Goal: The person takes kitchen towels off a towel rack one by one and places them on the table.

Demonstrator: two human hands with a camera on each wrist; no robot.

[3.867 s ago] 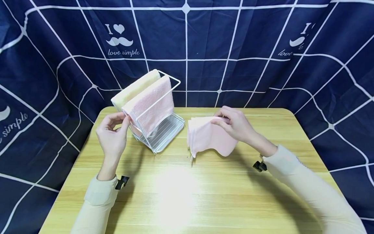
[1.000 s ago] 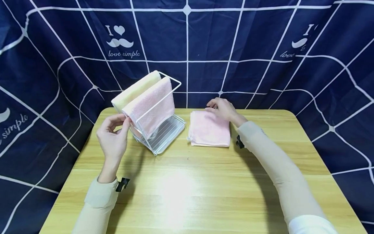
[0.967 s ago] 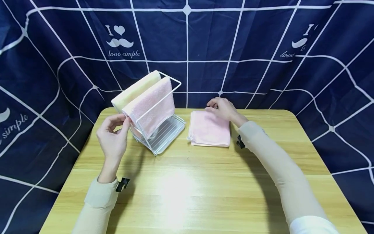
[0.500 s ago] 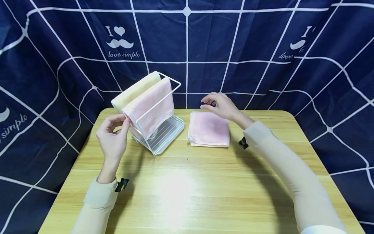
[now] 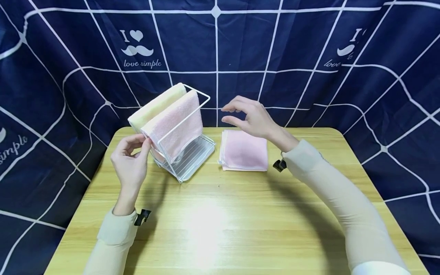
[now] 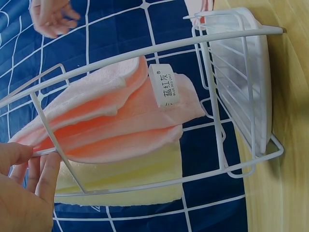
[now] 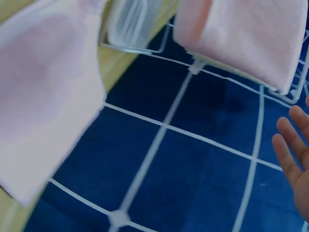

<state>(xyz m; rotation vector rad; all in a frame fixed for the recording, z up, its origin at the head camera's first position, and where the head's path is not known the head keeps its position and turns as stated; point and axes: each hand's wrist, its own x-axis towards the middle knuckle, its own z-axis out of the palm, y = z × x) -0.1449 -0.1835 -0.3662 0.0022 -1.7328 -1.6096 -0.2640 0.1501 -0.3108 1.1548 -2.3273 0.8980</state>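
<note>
At the back left of the table stands a white wire towel rack, with a pink towel and a yellow towel draped over its bars. My left hand pinches the near end of the bar that carries the pink towel; in the left wrist view the thumb and fingers meet at that white bar. A folded pink towel lies flat on the table right of the rack. Above its far edge my right hand hovers, fingers apart and holding nothing.
A clear plastic drip tray sits in the rack's base. Behind the wooden table and along its sides hangs a dark blue cloth with white lines. In the left wrist view a white label hangs from the pink towel.
My right hand set the folded pink towel down on the table, let go of it, then rose and moved left towards the rack. The left hand stayed at the rack.
</note>
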